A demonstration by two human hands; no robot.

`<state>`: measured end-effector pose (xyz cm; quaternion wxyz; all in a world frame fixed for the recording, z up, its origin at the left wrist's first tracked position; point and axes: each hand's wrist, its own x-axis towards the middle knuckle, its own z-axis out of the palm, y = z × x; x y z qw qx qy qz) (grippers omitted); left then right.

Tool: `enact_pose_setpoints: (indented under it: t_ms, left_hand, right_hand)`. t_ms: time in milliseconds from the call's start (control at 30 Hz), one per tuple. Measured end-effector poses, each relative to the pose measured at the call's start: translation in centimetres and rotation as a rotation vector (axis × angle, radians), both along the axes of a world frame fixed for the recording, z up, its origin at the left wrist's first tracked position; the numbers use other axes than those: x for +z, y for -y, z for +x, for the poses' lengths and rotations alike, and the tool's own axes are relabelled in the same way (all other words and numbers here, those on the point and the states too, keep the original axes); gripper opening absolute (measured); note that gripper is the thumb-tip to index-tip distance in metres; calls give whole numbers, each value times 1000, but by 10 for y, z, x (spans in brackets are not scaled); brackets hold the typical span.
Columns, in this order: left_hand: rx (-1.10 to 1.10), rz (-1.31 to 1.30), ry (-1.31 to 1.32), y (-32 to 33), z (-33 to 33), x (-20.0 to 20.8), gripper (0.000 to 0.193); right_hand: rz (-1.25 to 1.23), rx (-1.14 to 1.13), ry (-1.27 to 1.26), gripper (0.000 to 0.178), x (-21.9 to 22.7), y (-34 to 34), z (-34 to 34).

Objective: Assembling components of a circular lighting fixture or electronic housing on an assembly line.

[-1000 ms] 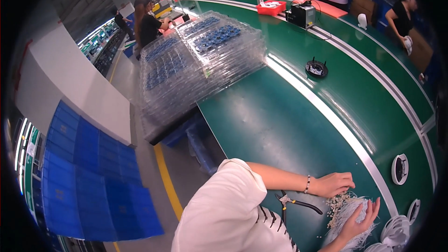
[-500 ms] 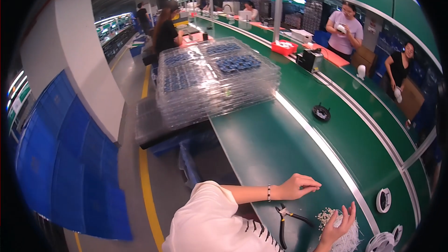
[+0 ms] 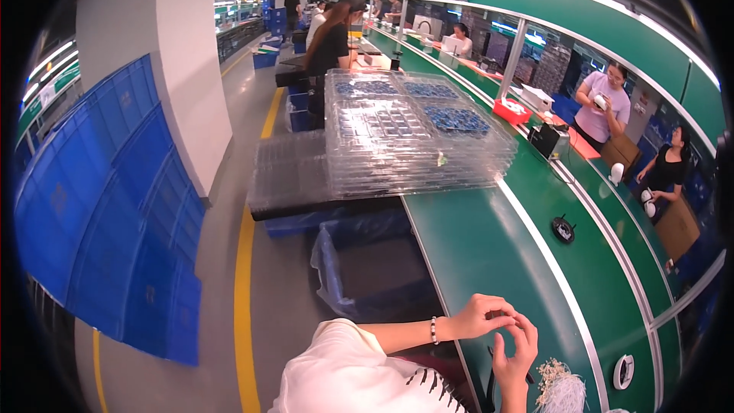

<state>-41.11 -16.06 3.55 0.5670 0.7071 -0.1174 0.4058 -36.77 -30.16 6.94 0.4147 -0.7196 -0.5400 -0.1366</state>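
Observation:
My left hand (image 3: 480, 317) is over the near edge of the green bench, a beaded bracelet on its wrist. Its fingers curve loosely and its thumb stands a little apart. Facing it, my right hand (image 3: 515, 350) is raised with thumb and fingers apart, its fingertips meeting those of the left. I see nothing held in either hand. Behind my right hand, pliers (image 3: 491, 384) with dark handles are mostly hidden. Beside that hand lies a bundle of thin white strands (image 3: 564, 395) with small cream ends (image 3: 552, 372).
Stacked clear plastic trays (image 3: 413, 160) with blue parts stand on the bench's far end. A black round part (image 3: 563, 229) and a white ring-shaped part (image 3: 624, 372) lie on the green line. Blue crates (image 3: 115, 206) stand left. Co-workers (image 3: 604, 103) are across the line.
My hands have come together, the right moving left and up to the left hand. The view has turned, so the trays sit farther right. My right hand now hides most of the pliers.

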Motion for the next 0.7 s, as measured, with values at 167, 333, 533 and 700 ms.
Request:
enact_pose_setpoints:
  t_ms: [167, 333, 533, 700]
  left_hand:
    - [643, 241, 206, -56, -76, 41, 12]
    - [1839, 336, 92, -144, -278, 143, 8]
    - [3243, -833, -1891, -203, -331, 223, 23]
    - [1982, 936, 578, -380, -327, 389, 53]
  right_hand:
    - [-93, 182, 17, 30, -18, -45, -15]
    - [-334, 287, 223, 56, -58, -101, -28]
    - [-567, 135, 320, 87, -82, -124, -34]
    - [-382, 215, 184, 84, -84, -134, -33]
